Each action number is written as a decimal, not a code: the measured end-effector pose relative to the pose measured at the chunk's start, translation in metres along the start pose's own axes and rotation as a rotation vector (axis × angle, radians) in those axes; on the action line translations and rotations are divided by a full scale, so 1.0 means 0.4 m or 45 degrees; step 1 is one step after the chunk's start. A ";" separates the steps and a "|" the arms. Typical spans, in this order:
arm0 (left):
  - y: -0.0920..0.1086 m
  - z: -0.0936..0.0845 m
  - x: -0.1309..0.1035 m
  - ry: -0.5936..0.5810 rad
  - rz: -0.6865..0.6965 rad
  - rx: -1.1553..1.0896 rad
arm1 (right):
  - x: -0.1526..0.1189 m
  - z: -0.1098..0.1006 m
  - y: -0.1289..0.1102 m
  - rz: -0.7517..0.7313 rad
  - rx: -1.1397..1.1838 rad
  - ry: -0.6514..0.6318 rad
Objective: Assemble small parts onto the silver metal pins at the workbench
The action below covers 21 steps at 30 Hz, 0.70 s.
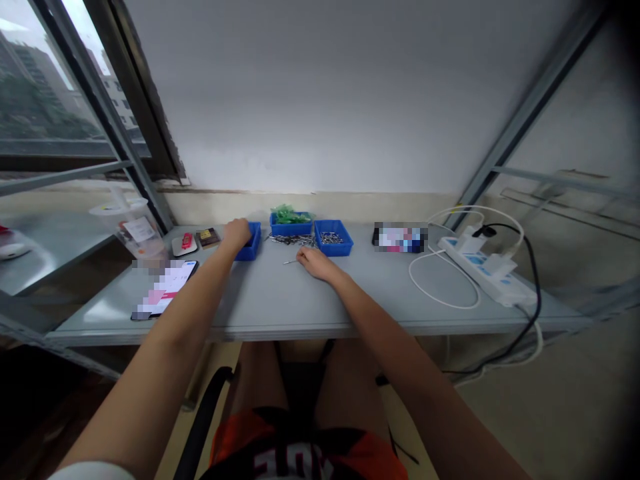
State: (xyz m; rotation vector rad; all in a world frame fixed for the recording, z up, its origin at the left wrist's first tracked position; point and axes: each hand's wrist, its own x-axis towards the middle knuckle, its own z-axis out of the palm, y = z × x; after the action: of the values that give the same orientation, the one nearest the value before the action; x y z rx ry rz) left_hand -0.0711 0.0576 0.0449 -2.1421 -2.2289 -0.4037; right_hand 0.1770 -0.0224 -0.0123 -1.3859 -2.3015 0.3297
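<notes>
My left hand [237,235] is at the left rim of a blue bin [254,249], its fingers bent down and hidden from view. On the tabletop, my right hand [312,263] pinches a thin, silvery metal pin [290,263] that points left; its exact kind is too small to make out. Behind that hand lies a loose row of small metal pieces [291,240]. A second blue bin [291,228] at the back holds green plastic pieces [288,215]. To the right of my right hand, a third blue bin [336,250] contains many small metal parts [331,238].
A phone [170,287] lies at the left, near a lidded plastic cup [137,230], a small white item [185,245] with red on it and a dark packet [207,238]. At the right are another phone [400,238], a white power strip [487,272] and loose cables [445,302].
</notes>
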 end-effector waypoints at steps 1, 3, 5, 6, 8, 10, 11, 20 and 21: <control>0.005 -0.006 -0.005 0.099 -0.109 -0.021 | 0.001 0.001 0.000 0.001 0.001 -0.002; 0.036 -0.019 -0.019 0.236 -0.056 -0.212 | 0.004 0.003 0.001 0.006 -0.003 -0.010; 0.100 -0.030 -0.041 0.311 0.209 -0.432 | 0.006 0.005 0.000 0.004 -0.012 -0.014; 0.144 -0.033 -0.053 0.319 0.363 -0.511 | 0.006 0.006 -0.001 0.003 -0.021 -0.010; 0.240 -0.029 -0.077 0.265 0.602 -0.579 | 0.007 0.008 -0.001 0.010 -0.041 0.004; 0.327 -0.017 -0.094 0.191 0.723 -0.569 | 0.008 0.009 0.001 0.036 -0.045 0.015; 0.360 -0.009 -0.099 0.149 0.745 -0.543 | 0.008 0.009 0.004 0.049 -0.035 0.023; 0.233 0.060 -0.129 -0.024 0.845 -0.756 | 0.011 -0.002 0.020 0.088 0.118 0.085; 0.205 0.069 -0.139 -0.035 0.827 -0.797 | 0.010 -0.004 0.019 0.092 0.128 0.104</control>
State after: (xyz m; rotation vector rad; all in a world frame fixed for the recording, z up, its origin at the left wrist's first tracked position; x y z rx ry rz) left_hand 0.0170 0.0104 0.0212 -2.9878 -1.3694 -1.1278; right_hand 0.1819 -0.0152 -0.0132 -1.4084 -2.1433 0.3977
